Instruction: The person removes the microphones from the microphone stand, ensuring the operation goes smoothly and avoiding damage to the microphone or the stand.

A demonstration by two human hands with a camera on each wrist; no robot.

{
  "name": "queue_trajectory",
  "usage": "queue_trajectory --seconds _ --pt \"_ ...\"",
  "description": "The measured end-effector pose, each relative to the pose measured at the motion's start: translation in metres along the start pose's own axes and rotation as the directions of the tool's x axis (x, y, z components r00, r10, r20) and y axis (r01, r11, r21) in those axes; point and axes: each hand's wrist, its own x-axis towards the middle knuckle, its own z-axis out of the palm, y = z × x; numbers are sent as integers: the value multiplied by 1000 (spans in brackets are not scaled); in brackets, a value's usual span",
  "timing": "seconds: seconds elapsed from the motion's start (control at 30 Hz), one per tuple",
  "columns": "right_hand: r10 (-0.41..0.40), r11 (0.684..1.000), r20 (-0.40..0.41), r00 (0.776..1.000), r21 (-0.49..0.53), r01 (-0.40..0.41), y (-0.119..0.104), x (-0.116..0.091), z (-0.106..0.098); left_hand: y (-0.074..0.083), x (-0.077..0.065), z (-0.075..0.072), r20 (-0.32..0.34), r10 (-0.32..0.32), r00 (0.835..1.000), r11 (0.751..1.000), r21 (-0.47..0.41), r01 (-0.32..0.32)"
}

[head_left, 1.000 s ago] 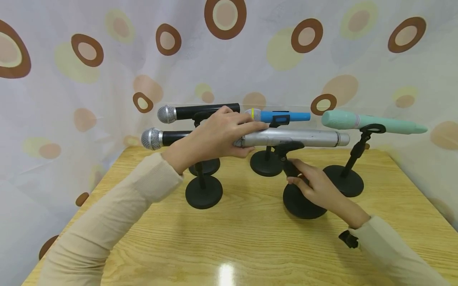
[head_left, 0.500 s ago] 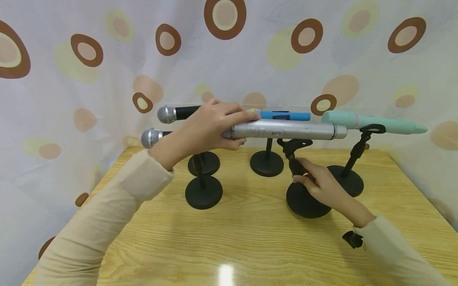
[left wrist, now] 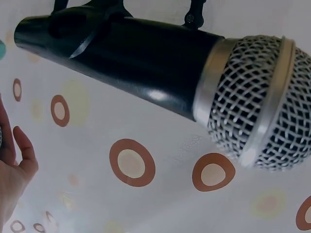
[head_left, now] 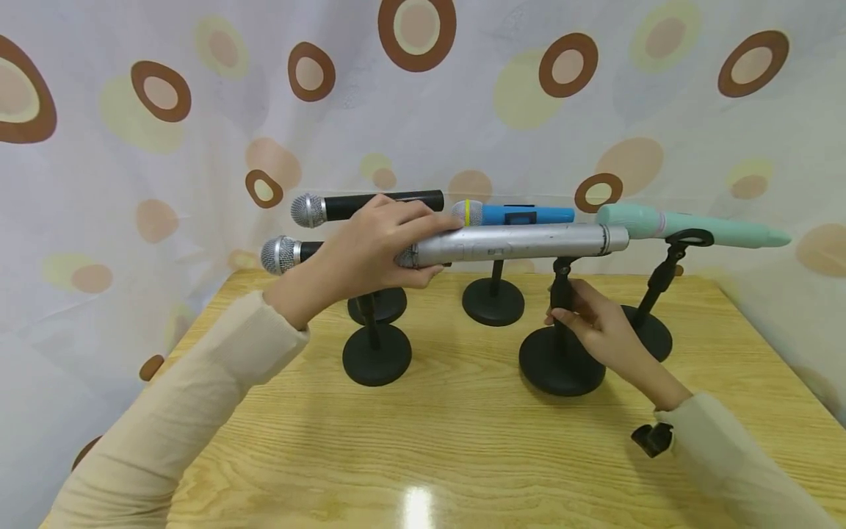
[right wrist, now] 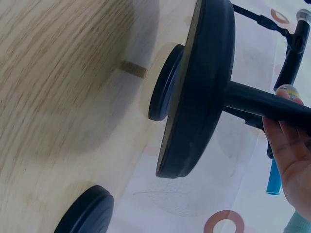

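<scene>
My left hand (head_left: 380, 242) grips a silver microphone (head_left: 509, 242) by its mesh head end, holding it level above the table. With thumb and fingers, my right hand (head_left: 598, 319) holds the pole of a black desk microphone stand (head_left: 551, 360). The stand's clip shows just below the microphone's right end, partly hidden by it. In the right wrist view, the stand's round base (right wrist: 204, 92) appears raised from the table, over a shadow. The left wrist view shows part of my left hand (left wrist: 17, 177) at the edge, with a black microphone (left wrist: 146, 68) looming close.
On the wooden table (head_left: 396, 455), two black microphones (head_left: 344, 208) sit on stands at left. A blue microphone (head_left: 542, 214) stands at the back and a mint-green one (head_left: 714, 229) at right. A small loose black clip (head_left: 653, 439) lies near my right sleeve. Patterned cloth (head_left: 423, 125) hangs behind.
The silver microphone has come up out of the stand's clip and moved left with my left hand. The stand in my right hand has turned from leaning to more upright.
</scene>
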Motion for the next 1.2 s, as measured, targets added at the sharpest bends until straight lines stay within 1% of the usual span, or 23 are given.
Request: queue_trajectory --seconds 0.17,0.23,0.4,0.5,0.57,0.63,0.7,0.8,0.87,0.93,1.07,1.2 --pt "21 996 -15 1000 83 -20 3 2 -1 5 -11 7 -10 22 1000 1000 -18 -22" --pt "35 993 -8 999 116 -34 4 3 -1 7 -16 10 -12 30 999 999 -28 -31" --pt "96 962 26 995 254 -100 10 4 -1 12 -30 19 0 53 999 997 -52 -53" --pt "130 963 21 991 234 -131 11 4 -1 14 -38 25 0 61 998 996 -66 -61" --pt "119 978 11 993 169 -119 14 5 -1 16 -43 29 -3 67 998 995 -69 -67" --pt "100 981 18 995 165 -102 16 7 -1 17 -48 33 -5 72 997 995 -73 -72" --pt "80 967 44 996 239 -88 18 8 0 19 -53 37 -2 75 997 994 -78 -75" --pt "82 918 99 992 380 -113 20 10 0 21 -60 44 9 76 997 993 -89 -75" --pt "91 893 123 988 428 -135 21 11 0 22 -66 48 20 79 997 993 -94 -77" --pt "99 888 130 987 435 -147 22 12 2 24 -71 53 35 84 996 992 -95 -81" --pt "107 890 126 986 431 -152 22 14 5 26 -83 66 68 92 993 992 -92 -85" --pt "112 877 137 984 452 -163 23 16 8 29 -94 79 94 90 991 992 -101 -81"
